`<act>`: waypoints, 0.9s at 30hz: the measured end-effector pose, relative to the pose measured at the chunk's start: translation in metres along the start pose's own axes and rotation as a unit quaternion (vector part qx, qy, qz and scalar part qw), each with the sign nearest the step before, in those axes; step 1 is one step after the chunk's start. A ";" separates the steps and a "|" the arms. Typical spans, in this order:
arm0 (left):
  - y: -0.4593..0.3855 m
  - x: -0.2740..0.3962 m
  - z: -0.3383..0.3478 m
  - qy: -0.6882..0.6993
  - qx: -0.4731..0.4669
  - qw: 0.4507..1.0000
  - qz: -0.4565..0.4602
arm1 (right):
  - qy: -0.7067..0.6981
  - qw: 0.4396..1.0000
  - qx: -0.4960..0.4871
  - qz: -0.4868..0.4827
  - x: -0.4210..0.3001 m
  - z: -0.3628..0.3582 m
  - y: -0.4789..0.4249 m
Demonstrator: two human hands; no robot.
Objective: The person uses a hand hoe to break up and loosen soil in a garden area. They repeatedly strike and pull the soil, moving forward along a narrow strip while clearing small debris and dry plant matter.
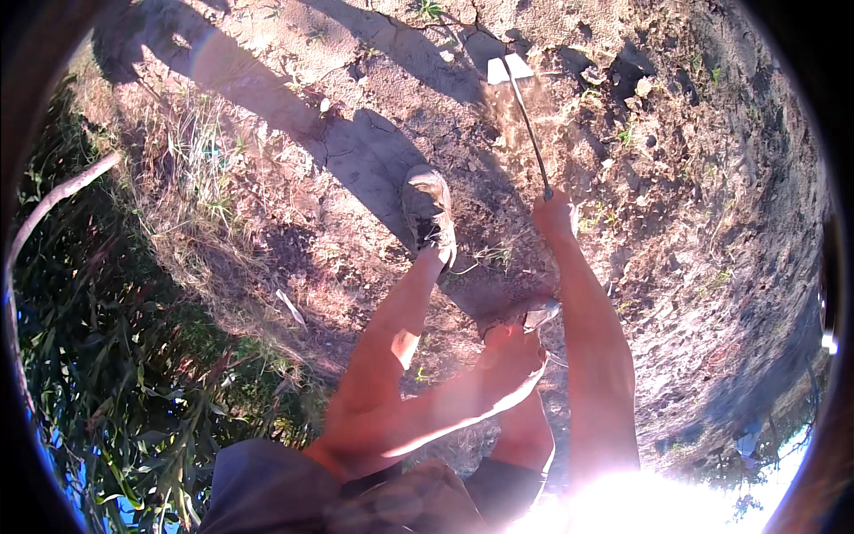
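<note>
A hoe with a thin, dark handle (531, 133) reaches from my right hand (557, 213) up to a pale, flat blade (510, 69) on the dry soil. The fingers of my right hand are closed around the near end of the handle. My left hand (512, 350) is lower in the view, in front of my right leg (527, 427). Glare lies over its curled fingers, so whether it holds something cannot be told. A pale, pointed object (542, 314) shows just beyond it. My left shoe (428, 203) stands on the ground, left of the hoe.
Cracked, clodded earth (347, 143) surrounds me, with dry grass (197, 153) at the left. Dense, long-leaved green plants (127, 360) fill the lower left. A bent branch (63, 190) stands at the left rim. Strong sun glare covers the bottom right.
</note>
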State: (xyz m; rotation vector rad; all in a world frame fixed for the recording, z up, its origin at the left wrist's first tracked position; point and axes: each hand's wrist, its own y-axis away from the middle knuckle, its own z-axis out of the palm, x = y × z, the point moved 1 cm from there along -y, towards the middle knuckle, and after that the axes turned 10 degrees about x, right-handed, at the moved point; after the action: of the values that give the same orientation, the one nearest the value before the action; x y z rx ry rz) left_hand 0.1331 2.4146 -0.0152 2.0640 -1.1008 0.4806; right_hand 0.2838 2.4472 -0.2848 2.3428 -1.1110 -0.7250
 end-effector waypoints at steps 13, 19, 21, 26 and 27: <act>-0.030 -0.027 -0.049 0.047 -0.008 0.998 -0.040 | -0.015 0.999 0.009 -0.031 -0.122 -0.004 -0.096; -0.051 -0.041 -0.075 0.142 -0.052 0.987 -0.064 | 0.011 0.993 0.040 -0.115 -0.030 -0.016 -0.012; -0.052 -0.050 -0.085 0.137 -0.013 0.988 -0.072 | -0.009 0.990 0.054 -0.128 -0.083 -0.029 -0.030; -0.065 -0.056 -0.115 0.118 0.047 0.990 -0.064 | -0.158 0.976 0.137 -0.060 -0.222 -0.065 -0.167; -0.075 -0.050 -0.122 0.122 0.074 0.989 -0.032 | -0.171 0.964 0.182 -0.090 -0.198 -0.079 -0.229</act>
State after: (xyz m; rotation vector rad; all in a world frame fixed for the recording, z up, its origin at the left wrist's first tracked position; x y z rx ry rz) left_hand 0.1688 2.5615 0.0021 2.0935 -0.8749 0.7807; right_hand 0.3559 2.7508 -0.3063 2.7260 -1.2747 -1.1070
